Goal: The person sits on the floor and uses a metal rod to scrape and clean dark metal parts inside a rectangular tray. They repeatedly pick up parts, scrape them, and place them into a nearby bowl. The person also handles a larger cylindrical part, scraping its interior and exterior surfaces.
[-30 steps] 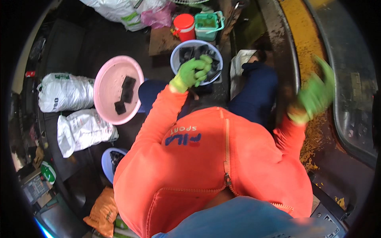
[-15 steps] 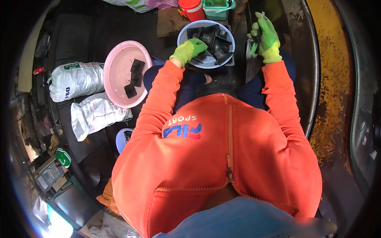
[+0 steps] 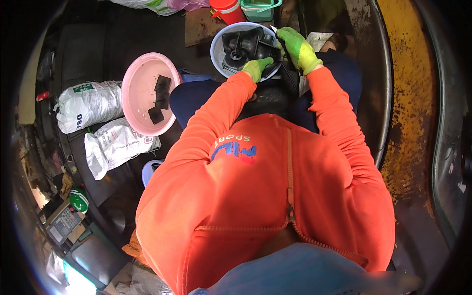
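Note:
My left hand (image 3: 258,68), in a yellow-green glove, is closed on a black moulded part (image 3: 289,76) at the right front of a light blue basket (image 3: 214,55). The part slants down between my two hands, its far end partly hidden. My right hand (image 3: 300,50), gloved alike, is closed close beside it around a slim tool whose pale pointed tip (image 3: 274,29) sticks out past the fingers. The rest of that tool is hidden in the glove. Several more black moulded parts (image 3: 241,46) lie heaped in the basket.
Left of my knee stands a pink basin (image 3: 129,93) with several black square pieces (image 3: 162,100) in it. White sacks (image 3: 91,105) lie beyond it. A red container (image 3: 229,11) and a green tub (image 3: 258,14) stand behind the basket. A rusty yellow panel (image 3: 405,98) runs along the right.
My right hand has come left and down to the basket's edge with its tool. My left hand has moved right and nearer me, drawing a black part to the basket's edge.

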The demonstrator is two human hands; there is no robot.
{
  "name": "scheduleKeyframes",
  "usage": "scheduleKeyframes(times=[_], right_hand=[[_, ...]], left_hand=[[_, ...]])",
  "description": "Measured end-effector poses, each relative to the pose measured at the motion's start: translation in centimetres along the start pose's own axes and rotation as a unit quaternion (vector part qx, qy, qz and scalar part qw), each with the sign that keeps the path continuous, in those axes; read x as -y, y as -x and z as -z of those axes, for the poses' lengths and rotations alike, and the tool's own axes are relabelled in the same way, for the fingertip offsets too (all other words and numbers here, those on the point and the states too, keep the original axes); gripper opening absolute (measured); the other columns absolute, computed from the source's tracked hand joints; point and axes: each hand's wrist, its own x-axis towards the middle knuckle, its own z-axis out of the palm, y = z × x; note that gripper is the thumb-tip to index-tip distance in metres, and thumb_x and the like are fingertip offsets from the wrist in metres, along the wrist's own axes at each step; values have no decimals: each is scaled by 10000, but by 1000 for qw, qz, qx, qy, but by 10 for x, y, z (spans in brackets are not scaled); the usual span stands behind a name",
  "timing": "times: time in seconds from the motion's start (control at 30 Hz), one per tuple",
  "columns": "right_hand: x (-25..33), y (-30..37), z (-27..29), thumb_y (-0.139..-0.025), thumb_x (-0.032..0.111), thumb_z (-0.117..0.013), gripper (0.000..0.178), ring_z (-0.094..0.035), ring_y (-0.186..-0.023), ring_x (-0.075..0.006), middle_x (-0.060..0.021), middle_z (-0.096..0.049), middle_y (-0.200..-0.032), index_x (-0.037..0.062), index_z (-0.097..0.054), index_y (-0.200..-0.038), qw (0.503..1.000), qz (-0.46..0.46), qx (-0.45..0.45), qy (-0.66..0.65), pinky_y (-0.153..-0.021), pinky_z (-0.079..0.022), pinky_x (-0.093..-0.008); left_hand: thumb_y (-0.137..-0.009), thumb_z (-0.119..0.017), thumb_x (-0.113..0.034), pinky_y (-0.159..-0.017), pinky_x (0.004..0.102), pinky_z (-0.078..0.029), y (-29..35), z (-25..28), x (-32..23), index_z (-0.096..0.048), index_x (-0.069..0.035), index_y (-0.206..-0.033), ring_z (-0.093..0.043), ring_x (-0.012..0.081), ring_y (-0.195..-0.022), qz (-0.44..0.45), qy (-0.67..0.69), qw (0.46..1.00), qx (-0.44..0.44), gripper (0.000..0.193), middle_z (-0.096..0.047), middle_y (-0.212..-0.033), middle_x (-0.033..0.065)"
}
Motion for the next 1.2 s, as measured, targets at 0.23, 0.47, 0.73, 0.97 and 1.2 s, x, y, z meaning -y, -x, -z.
scheduleKeyframes(times=[0.23,0.47,0.73,0.97,1.2], right_hand=[[-14,-12,22,-876,264,-588,363,-522,-646,-107,-33,-599,-822,27,-600,-1151,986,124,-104,40,-586,-430,-255],[-32,2,12,-906,272,-571,365,-614,-977,-199,-120,-664,-1042,19,-595,-1169,952,180,24,248,-870,-459,-325],[-34,37,-51,-898,123,-603,462,-550,-1125,-178,-86,-565,-1254,23,-471,-1329,912,396,82,-75,-968,-437,-320],[-11,50,-52,-872,98,-622,414,-586,-1042,-191,-106,-589,-1180,-16,-500,-1250,903,419,30,93,-906,-484,-310],[-6,46,-34,-772,69,-730,597,-583,-1043,-182,-94,-591,-1173,10,-452,-1297,880,422,139,170,-903,-481,-301]], left_hand=[[-620,-811,-96,-933,340,-447,70,8,-32,-541,-75,-1261,-578,306,-1080,-45,67,969,-232,696,-622,-1138,134],[-668,-809,-140,-883,316,-481,122,70,-90,-589,-21,-1108,-597,192,-1013,-337,162,797,-475,506,-620,-1129,107],[-643,-823,-195,-797,319,-504,134,57,-132,-645,-20,-1057,-622,202,-910,-319,128,797,-496,483,-638,-1027,100],[-605,-825,-292,-766,379,-496,125,43,-141,-663,-73,-944,-629,289,-824,-317,53,764,-559,435,-664,-888,102],[-674,-765,-140,-778,337,-501,137,54,-138,-660,-63,-957,-618,220,-881,-364,76,807,-459,311,-637,-980,91]])
